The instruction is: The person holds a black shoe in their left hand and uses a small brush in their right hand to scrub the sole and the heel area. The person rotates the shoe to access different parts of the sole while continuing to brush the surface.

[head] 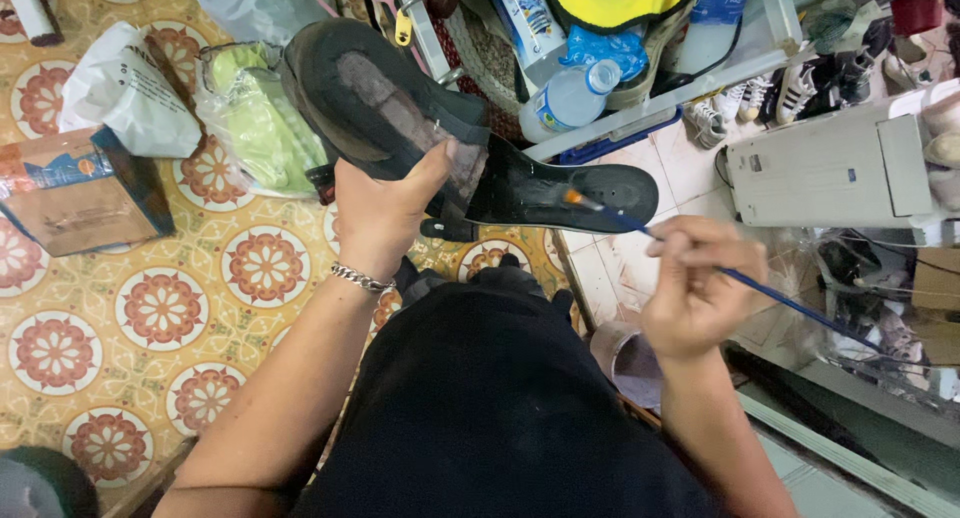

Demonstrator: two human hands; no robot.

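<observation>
To my left on the patterned floor (160,308) lay a flat brown-and-blue box (75,190), beside a white plastic bag (130,93) and a clear bag (260,118) of pale green stuff. Ahead stood a white bottle (527,18) with a blue label, a clear bottle (572,98) lying near it, and a blue crumpled wrapper (605,48).

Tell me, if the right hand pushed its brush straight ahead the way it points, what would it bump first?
Probably the black shoe sole: the paintbrush in the right hand already has its tip at it.
</observation>
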